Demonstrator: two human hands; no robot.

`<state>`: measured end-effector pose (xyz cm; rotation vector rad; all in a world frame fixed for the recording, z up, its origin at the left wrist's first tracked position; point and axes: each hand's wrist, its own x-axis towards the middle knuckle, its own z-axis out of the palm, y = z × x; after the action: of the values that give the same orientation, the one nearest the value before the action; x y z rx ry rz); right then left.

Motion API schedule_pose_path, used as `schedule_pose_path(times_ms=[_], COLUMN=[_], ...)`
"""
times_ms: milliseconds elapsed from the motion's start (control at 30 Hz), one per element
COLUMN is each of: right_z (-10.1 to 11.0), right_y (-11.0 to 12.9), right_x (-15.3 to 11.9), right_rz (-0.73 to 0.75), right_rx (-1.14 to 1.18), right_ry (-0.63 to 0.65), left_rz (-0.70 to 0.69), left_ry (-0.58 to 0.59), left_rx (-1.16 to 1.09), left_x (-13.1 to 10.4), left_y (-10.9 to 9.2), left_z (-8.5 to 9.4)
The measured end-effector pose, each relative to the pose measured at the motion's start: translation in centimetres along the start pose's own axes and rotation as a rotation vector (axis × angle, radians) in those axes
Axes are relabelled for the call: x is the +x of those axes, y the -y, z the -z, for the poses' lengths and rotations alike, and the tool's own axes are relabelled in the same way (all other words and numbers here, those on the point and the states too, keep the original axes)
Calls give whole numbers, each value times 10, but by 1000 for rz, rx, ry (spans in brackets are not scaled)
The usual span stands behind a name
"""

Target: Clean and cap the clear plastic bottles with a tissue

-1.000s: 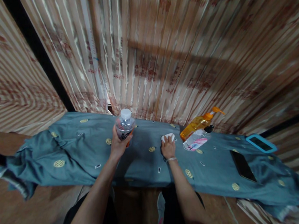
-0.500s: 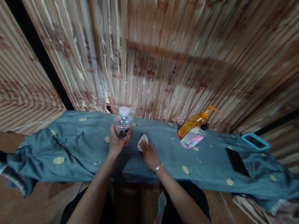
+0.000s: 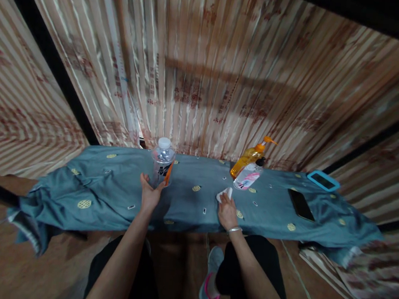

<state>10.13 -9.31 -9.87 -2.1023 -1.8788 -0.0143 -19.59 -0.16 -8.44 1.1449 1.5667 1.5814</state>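
Note:
A clear bottle with a white cap and a black and orange label (image 3: pixel 163 163) stands upright on the blue-green cloth (image 3: pixel 181 207). My left hand (image 3: pixel 150 195) is right at its near side, thumb and fingers spread apart around the lower part, no longer wrapped round it. My right hand (image 3: pixel 227 211) presses a small white wipe (image 3: pixel 224 195) against the cloth, fingers closed on it. Just beyond that hand are a clear bottle with a pink label and black top (image 3: pixel 248 175) and an orange pump bottle (image 3: pixel 247 161).
A black phone (image 3: pixel 301 204) and a light-blue framed device (image 3: pixel 323 180) lie at the right end of the cloth. Striped curtains (image 3: pixel 203 95) hang behind, with dark poles (image 3: pixel 55 62) at the sides.
My left hand has loosened from the bottle, which now stands on the cloth. My right hand has moved right with the wipe, nearer the pump bottle. The view has shifted slightly.

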Motion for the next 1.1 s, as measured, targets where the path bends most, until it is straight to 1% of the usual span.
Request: schedule_pose_path(times_ms=[133, 200, 267, 333, 400, 433, 500, 567, 633, 733, 800, 833, 867, 900, 967, 1033, 1100], right_z=[-17, -24, -27, -28, -24, -20, -10, 1, 12, 25, 30, 32, 33, 33, 30, 23, 13], right_y=[74, 113, 145, 167, 173, 171, 157, 131, 96, 35, -4, -21, -34, -43, -51, -45, -31], right_x=[-3, -10, -19, -28, -33, -34, -35, -35, -35, -33, -28, -25, -21, -17, -7, 7, 23], right_rz=[123, 207, 288, 367, 445, 484, 558, 615, 628, 534, 399, 317, 267, 221, 161, 111, 67], right_rx=[79, 125, 199, 237, 237, 228, 199, 154, 91, -7, -55, -65, -76, -81, -83, -71, -48], right_ry=[9, 25, 29, 45, 74, 92, 139, 195, 249, 287, 258, 238, 219, 199, 161, 120, 75], left_rz=[-64, -108, -178, -256, -302, -307, -297, -302, -336, -387, -400, -402, -402, -398, -387, -376, -374], left_ry=[-20, -26, -12, 34, 106, 151, 237, 301, 345, 391, 416, 425, 433, 445, 479, 521, 554], left_rx=[20, 59, 129, 208, 266, 287, 334, 397, 466, 550, 596, 615, 631, 645, 660, 654, 634], left_x=[-15, -25, -37, -50, -59, -63, -67, -68, -68, -69, -70, -71, -72, -72, -73, -74, -74], left_y=[2, 1, 1, 3, 8, 11, 19, 24, 27, 25, 21, 19, 17, 15, 12, 10, 9], left_z=[8, 13, 18, 23, 26, 27, 28, 28, 28, 30, 32, 33, 33, 33, 32, 30, 28])
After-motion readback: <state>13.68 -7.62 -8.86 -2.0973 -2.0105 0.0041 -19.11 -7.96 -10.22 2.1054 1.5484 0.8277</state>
